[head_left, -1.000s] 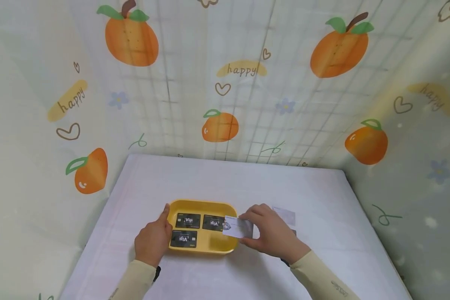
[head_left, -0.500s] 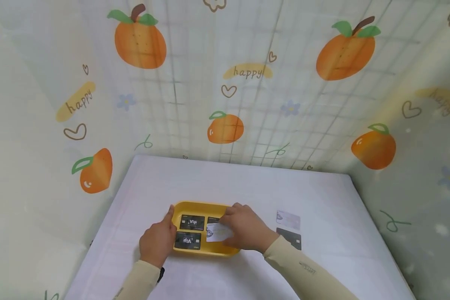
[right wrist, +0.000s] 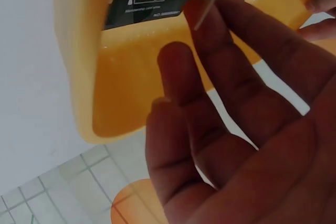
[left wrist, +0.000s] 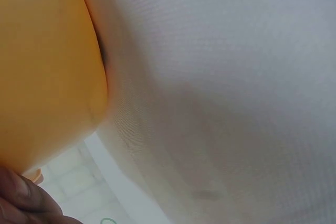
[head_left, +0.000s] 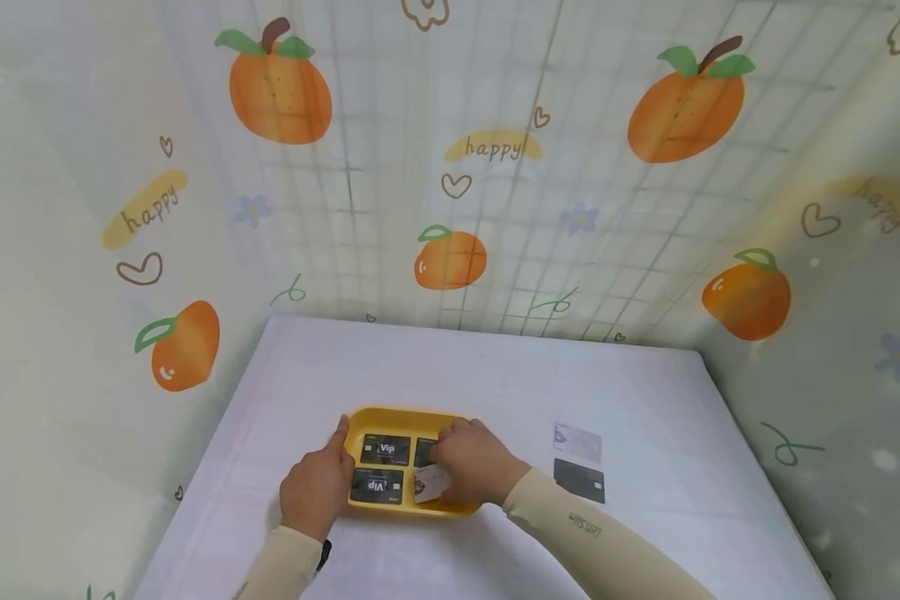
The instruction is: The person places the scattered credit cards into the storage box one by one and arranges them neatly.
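At the left end of a yellow tray (head_left: 405,414), my left hand (head_left: 317,487) grips the rim, one finger stretched along its side. My right hand (head_left: 476,462) is over the tray's right half and pinches a white printed card (head_left: 429,482), tilted low at the lower right; the right wrist view shows the card's thin edge (right wrist: 211,1) at the fingertips. Inside lie a black Vip card (head_left: 385,450) at upper left, another black Vip card (head_left: 377,486) below it, and a third black card (head_left: 423,452) at upper right, partly hidden by the hand.
To the right of the tray, a pale card (head_left: 577,442) lies on the white table (head_left: 645,400) above a dark card (head_left: 579,480). A fruit-patterned curtain (head_left: 375,167) stands behind and along both sides.
My right hand has carried the white card left from over the tray's right rim and lowered it into the tray, tilting it. The pale and dark table cards became uncovered. The left hand stays at the rim.
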`<move>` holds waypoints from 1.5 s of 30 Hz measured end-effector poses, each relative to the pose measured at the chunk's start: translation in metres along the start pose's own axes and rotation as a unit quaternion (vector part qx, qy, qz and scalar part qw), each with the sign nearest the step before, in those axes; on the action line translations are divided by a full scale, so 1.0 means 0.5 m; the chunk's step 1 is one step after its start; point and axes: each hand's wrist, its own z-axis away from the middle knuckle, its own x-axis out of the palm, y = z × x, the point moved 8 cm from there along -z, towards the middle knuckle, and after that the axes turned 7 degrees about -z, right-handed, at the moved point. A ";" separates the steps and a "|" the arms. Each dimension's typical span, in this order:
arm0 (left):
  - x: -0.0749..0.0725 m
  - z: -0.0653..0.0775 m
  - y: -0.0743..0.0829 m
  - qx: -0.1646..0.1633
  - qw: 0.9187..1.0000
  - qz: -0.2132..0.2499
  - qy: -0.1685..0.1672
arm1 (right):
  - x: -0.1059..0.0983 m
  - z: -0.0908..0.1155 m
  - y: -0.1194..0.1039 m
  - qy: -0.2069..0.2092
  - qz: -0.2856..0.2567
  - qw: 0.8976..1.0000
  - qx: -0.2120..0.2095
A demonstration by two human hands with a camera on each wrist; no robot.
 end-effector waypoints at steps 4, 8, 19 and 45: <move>0.004 0.000 -0.002 0.002 1.000 -0.003 0.004 | 0.008 -0.005 0.000 -0.008 0.008 1.000 -0.002; 0.007 -0.002 -0.004 0.004 1.000 -0.006 0.012 | 0.012 -0.012 -0.001 -0.012 0.013 1.000 -0.006; 0.006 -0.006 0.001 -0.003 1.000 -0.012 0.004 | 0.016 -0.020 -0.005 -0.017 0.023 1.000 -0.009; 0.017 -0.015 0.008 -0.010 1.000 0.002 0.007 | -0.038 0.035 0.066 0.076 -0.043 0.996 -0.027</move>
